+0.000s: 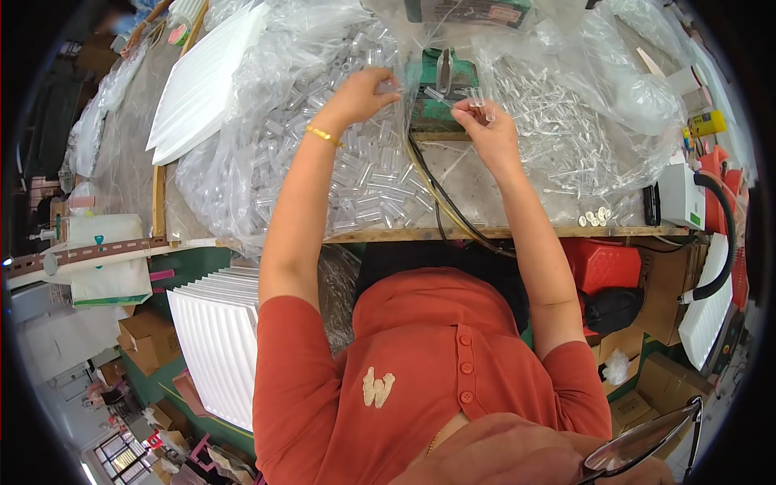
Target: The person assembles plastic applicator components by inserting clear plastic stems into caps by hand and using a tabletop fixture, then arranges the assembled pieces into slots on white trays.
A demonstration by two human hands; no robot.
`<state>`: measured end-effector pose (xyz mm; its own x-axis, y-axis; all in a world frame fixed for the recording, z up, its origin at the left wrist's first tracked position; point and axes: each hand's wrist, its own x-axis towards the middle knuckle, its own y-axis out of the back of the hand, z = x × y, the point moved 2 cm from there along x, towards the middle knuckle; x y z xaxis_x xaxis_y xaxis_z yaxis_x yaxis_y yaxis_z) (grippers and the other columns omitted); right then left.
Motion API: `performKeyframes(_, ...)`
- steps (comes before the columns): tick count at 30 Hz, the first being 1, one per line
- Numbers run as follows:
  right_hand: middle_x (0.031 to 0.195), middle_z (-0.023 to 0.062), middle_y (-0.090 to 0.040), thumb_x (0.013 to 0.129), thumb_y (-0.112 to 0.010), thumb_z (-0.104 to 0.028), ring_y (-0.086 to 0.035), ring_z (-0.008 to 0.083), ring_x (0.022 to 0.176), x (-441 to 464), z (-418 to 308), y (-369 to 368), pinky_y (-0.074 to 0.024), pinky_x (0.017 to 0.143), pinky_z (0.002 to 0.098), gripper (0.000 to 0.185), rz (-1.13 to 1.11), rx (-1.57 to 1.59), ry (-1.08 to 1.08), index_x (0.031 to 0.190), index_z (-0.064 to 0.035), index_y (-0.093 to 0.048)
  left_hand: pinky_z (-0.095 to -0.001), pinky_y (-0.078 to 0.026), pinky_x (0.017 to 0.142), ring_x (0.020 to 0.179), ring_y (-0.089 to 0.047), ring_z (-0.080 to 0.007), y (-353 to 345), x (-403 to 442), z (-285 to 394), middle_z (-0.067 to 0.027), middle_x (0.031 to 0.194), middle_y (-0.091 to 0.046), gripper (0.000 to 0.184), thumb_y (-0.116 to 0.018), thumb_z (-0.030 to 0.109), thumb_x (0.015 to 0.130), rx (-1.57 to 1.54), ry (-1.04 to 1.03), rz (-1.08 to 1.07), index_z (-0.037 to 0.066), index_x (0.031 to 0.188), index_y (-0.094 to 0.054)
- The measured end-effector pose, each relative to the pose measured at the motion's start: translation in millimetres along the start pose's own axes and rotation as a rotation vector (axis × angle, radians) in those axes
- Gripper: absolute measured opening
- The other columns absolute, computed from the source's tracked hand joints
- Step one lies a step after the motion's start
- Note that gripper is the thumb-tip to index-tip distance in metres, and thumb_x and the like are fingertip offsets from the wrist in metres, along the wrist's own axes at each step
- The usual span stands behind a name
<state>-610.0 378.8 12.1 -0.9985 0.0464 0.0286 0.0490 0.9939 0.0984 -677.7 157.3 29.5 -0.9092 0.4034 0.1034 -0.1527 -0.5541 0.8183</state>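
Left hand (pixel 368 95) bends in with its fingers curled, and something clear shows by the fingertips; I can't tell if it is gripped. From my far seat, I see it sits over a big pile of clear tubes (pixel 380 214). White ridged sheets (pixel 206 85) lie left of that pile. The wooden front edge (pixel 388 236) of the table runs below both arms, and I see grey table top between the two heaps, where dark and yellowish cords (pixel 428 174) run over the edge. The left arm reaches up, with a gold band (pixel 323 135) at the wrist. Right hand (pixel 487 117) pinches a slim clear tube (pixel 436 94) in front of the green machine (pixel 459 77), pointing it toward the left hand. More clear bits show at its fingers. To its right are thin clear sticks (pixel 558 121) and white round caps (pixel 594 217). A label (pixel 503 14) up top is too small for me to read.
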Motion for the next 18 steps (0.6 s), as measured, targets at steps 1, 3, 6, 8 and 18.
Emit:
performKeyframes(1, 0.073, -0.0019, -0.057, 0.077, -0.064, -0.009, -0.049, 0.0054, 0.064, 3, -1, 1, -0.0393, 0.057, 0.0193, 0.011, 0.024, -0.032, 0.061, 0.086, -0.0029, -0.062, -0.0313, -0.043, 0.062, 0.067, -0.052, -0.0188, 7, -5, 16, -0.0082, 0.086, -0.058, 0.027, -0.065, 0.022, 0.074, -0.001, -0.003, -0.003, 0.006, 0.094, -0.059)
performKeyframes(3, 0.076, -0.0011, -0.058, 0.076, -0.064, -0.008, -0.051, 0.0062, 0.066, 5, -4, 4, -0.0406, 0.058, 0.0203, 0.009, 0.046, -0.065, 0.126, 0.084, -0.0031, -0.063, -0.0249, -0.037, 0.054, 0.059, -0.042, -0.0101, 16, -13, 40, -0.0016, 0.077, -0.055, 0.027, -0.066, 0.023, 0.075, -0.191, 0.030, -0.119, 0.007, 0.095, -0.058)
performKeyframes(6, 0.076, 0.0035, -0.058, 0.071, -0.066, -0.006, -0.055, 0.0158, 0.065, 7, -16, 10, -0.0430, 0.060, 0.0261, 0.011, -0.007, -0.245, 0.296, 0.083, -0.0069, -0.065, -0.0221, -0.033, 0.050, 0.054, -0.036, -0.0064, 14, -14, 46, 0.0027, 0.071, -0.052, 0.023, -0.066, 0.022, 0.075, -0.310, -0.048, -0.080, 0.007, 0.091, -0.060)
performKeyframes(8, 0.074, 0.0038, -0.055, 0.070, -0.067, -0.007, -0.055, 0.0177, 0.065, 2, -31, 16, -0.0424, 0.058, 0.0277, 0.012, -0.067, -0.433, 0.473, 0.081, -0.0080, -0.065, -0.0220, -0.033, 0.050, 0.054, -0.036, -0.0063, 16, -15, 52, 0.0029, 0.071, -0.052, 0.022, -0.066, 0.022, 0.075, -0.320, -0.060, -0.174, 0.007, 0.090, -0.060)
performKeyframes(18, 0.065, 0.0013, -0.056, 0.070, -0.069, -0.007, -0.052, 0.0089, 0.061, 19, -39, -15, -0.0411, 0.055, 0.0236, 0.012, 0.162, 0.169, 0.196, 0.079, -0.0019, -0.063, -0.0220, -0.037, 0.052, 0.060, -0.048, -0.0068, 6, 27, 104, 0.0019, 0.073, -0.057, 0.019, -0.070, 0.014, 0.072, -0.960, 0.040, 0.404, 0.002, 0.083, -0.061)
